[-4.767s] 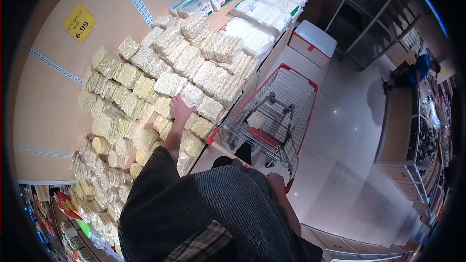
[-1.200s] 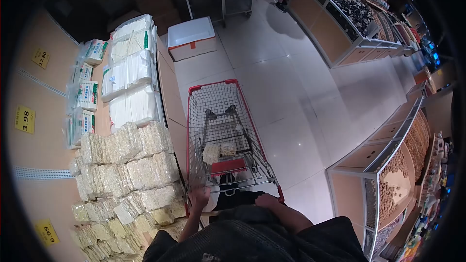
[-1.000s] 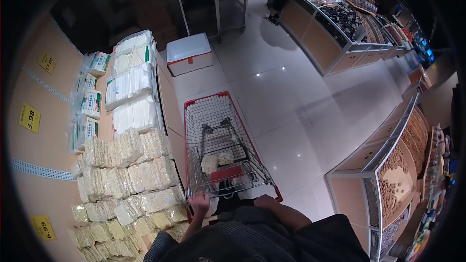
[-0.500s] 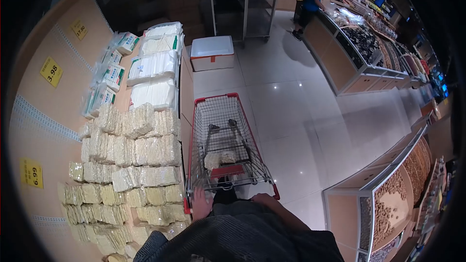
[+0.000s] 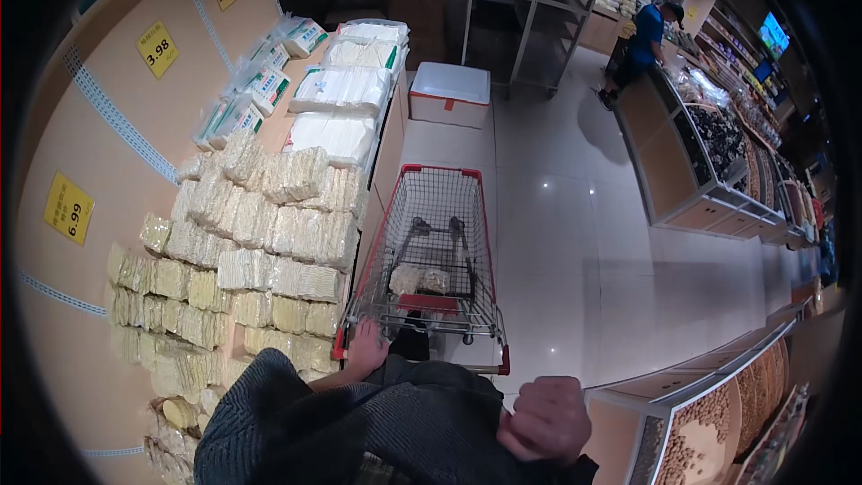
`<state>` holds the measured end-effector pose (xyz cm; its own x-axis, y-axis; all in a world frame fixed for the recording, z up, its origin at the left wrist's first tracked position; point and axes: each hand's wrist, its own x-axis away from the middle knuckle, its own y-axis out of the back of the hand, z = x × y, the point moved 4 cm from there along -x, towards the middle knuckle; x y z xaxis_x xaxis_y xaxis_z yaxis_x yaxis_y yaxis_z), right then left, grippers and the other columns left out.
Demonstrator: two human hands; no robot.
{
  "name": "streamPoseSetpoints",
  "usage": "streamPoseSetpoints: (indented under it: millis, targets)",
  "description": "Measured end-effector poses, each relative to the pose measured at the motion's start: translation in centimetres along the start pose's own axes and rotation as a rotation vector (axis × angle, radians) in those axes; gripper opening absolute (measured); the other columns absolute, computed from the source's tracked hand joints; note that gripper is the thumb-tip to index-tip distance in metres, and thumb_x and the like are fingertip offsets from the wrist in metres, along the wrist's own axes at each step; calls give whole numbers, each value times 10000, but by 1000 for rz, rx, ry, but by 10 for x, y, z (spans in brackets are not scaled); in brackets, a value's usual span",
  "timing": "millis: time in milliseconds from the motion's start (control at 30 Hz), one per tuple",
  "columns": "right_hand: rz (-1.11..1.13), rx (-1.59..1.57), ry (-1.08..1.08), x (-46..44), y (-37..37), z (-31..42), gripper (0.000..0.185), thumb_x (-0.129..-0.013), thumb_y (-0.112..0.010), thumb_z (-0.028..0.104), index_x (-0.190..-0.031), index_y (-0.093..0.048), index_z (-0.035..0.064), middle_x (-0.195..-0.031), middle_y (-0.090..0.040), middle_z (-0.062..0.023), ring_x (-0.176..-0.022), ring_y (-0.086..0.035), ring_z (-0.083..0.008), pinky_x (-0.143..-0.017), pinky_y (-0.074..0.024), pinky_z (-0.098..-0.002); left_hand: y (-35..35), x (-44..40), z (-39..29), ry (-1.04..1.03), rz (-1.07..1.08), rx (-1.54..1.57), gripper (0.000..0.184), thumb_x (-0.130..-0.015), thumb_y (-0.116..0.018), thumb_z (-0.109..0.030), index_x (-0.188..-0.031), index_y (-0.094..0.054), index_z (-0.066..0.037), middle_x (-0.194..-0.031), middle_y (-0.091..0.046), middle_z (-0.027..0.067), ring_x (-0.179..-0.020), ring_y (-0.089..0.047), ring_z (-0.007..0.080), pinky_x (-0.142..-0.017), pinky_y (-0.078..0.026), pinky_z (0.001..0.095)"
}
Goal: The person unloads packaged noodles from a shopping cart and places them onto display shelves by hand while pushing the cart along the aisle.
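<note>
My left hand is closed over the left end of the handle of a shopping cart. In the cart, near the handle, lie pale wrapped packs. My right hand is off the handle, raised in front of my body on the right with its fingers curled into a loose fist; nothing shows in it. Left of the cart, clear-wrapped packs of what look like dried noodles are stacked in rows on a display shelf, close beside my left hand.
White packages sit farther along the shelf, under yellow price tags. Ahead stand a white foam box and a metal rack. Another person is at a bulk-goods counter. A nut bin is at lower right.
My right hand has left the cart handle and come up as a loose fist. My left hand stays on the handle. The view has turned left, so the scene sits farther right.
</note>
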<state>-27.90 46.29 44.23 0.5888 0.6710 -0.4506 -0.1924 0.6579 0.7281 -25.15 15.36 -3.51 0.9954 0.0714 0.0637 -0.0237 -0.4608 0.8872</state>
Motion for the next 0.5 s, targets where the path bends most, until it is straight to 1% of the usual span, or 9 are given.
streamPoseSetpoints:
  millis: [33,67,133,167,233,333,433,467,500]
  targets:
    - [-50,121,121,-9,20,26,362,-701,-744,25,-566,-415,93,-535,-403,-24,-452,-464,-152,-398,-348,-307,1,1,-1,5,5,-11,527,-828,-675,-214,-1285,-548,15,-1397,-539,197,-1431,-399,385,-1149,-422,466]
    - [-53,205,103,-16,33,49,376,-677,-724,17,-562,-377,105,-522,-377,-6,-421,-448,-142,-397,-332,-293,5,0,-5,13,21,11,526,-825,-670,-209,-1282,-544,19,-1388,-538,202,-1425,-401,389,-1152,-415,469]
    - [-2,205,126,-34,58,84,132,-847,-686,95,-778,-614,8,-664,-515,-115,-545,-529,-273,-471,-398,-397,3,-1,0,-9,40,9,511,-822,-656,-199,-1268,-541,23,-1377,-535,212,-1417,-405,391,-1156,-404,474]
    - [-23,177,105,-42,65,88,172,-821,-666,46,-713,-534,28,-636,-440,-91,-511,-456,-247,-454,-339,-377,2,-4,4,-41,35,-7,497,-823,-647,-195,-1258,-542,23,-1375,-533,216,-1416,-406,389,-1156,-400,478]
    - [-61,124,73,-53,72,91,336,-769,-626,-50,-584,-372,70,-580,-289,-42,-444,-310,-194,-422,-221,-338,9,-8,0,-41,47,-56,476,-832,-626,-203,-1242,-547,24,-1386,-528,220,-1417,-404,392,-1160,-394,478]
    - [-60,243,-59,-61,75,100,314,-772,-611,-50,-597,-377,66,-555,-316,-53,-432,-358,-206,-415,-249,-326,5,-9,10,-48,35,-32,468,-846,-611,-213,-1244,-543,23,-1418,-510,209,-1431,-386,389,-1162,-392,477]
    - [-134,289,-87,-75,78,98,320,-778,-571,-77,-613,-335,63,-556,-360,-69,-454,-420,-205,-420,-270,-312,4,-9,10,-39,59,-58,432,-861,-602,-221,-1219,-566,17,-1450,-492,192,-1448,-363,381,-1163,-395,477]
    - [-111,276,-67,-77,77,96,311,-781,-563,-83,-623,-335,58,-559,-377,-75,-460,-438,-206,-419,-278,-314,3,-10,11,-40,82,-64,360,-867,-608,-221,-1147,-620,6,-1468,-482,179,-1463,-346,371,-1147,-416,481]
    - [-84,258,-46,-76,76,93,303,-785,-556,-89,-634,-335,54,-561,-394,-81,-467,-457,-207,-418,-286,-315,1,-7,12,-44,75,-47,339,-866,-611,-220,-1120,-633,3,-1468,-484,180,-1464,-347,371,-1142,-424,481]
